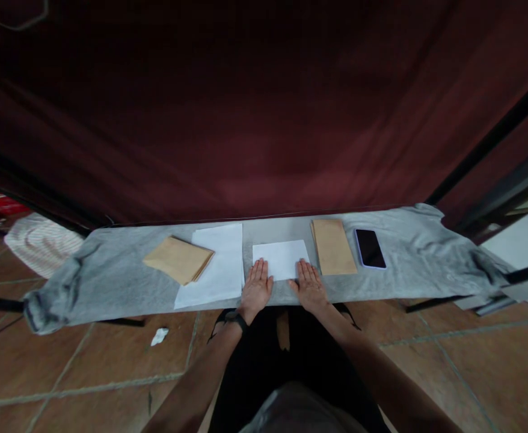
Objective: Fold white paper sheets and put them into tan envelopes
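A white sheet of paper [280, 257], perhaps folded, lies crosswise in front of me on the grey cloth. My left hand [257, 286] rests flat on its left end, fingers stretched out. At the right end my right hand [310, 288] also lies flat, its fingertips on the paper. Left of it is a stack of larger white sheets [228, 264], partly covered by several tan envelopes [178, 258] lying at an angle. Another small pile of tan envelopes [336, 248] sits just right of my right hand.
A phone [370, 248] with a dark screen lies right of the envelopes. Grey cloth [110, 270] covers the narrow bench. A dark red curtain [264, 150] hangs behind it. On the tiled floor there is a scrap of white paper [159, 336].
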Motion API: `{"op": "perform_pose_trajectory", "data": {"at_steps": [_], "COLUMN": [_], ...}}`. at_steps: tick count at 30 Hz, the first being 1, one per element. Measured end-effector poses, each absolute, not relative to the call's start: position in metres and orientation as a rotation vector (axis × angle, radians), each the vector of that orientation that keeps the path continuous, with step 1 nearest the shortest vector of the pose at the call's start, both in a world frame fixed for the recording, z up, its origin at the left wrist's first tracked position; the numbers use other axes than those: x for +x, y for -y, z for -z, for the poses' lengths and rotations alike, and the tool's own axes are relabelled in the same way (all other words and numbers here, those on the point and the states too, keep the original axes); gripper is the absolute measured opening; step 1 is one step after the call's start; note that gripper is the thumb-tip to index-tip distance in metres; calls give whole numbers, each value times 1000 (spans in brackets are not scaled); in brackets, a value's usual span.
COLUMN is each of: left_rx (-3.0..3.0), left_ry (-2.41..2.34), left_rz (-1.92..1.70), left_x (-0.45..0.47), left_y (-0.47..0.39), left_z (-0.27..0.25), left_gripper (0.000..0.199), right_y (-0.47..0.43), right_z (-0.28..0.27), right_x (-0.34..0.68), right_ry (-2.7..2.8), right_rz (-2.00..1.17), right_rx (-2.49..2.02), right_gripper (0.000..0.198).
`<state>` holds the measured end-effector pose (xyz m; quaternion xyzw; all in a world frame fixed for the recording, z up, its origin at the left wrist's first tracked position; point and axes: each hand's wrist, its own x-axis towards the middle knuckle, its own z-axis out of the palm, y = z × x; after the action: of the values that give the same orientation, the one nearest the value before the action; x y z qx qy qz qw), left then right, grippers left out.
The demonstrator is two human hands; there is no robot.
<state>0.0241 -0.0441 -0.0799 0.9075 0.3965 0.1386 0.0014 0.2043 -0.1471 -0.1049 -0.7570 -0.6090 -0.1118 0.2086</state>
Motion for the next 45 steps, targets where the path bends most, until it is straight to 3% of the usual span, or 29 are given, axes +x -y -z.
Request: {"op": "perform_pose_trajectory", "data": {"at_steps": [13,28,38,45], "left_rx": [2858,2796,2765,2682], "left_ry": [-1056,-1398,-1185,-1384], "left_rz": [-317,-468,-296,-417], "left_x": [39,14,71,51], "left_y": [106,112,77,73], "left_z": [66,62,62,75], "left_gripper": [56,55,55,57], "right_y": [174,205,128,140], "right_z": [82,89,70,93], "right_x": [179,202,192,205], "right_ry": [1878,1700,1847,1758], "right_rz": [126,203,-49,179], "right_rx": [-1927,-2085,-2021,-2085], "right_gripper": [56,61,56,62]}}
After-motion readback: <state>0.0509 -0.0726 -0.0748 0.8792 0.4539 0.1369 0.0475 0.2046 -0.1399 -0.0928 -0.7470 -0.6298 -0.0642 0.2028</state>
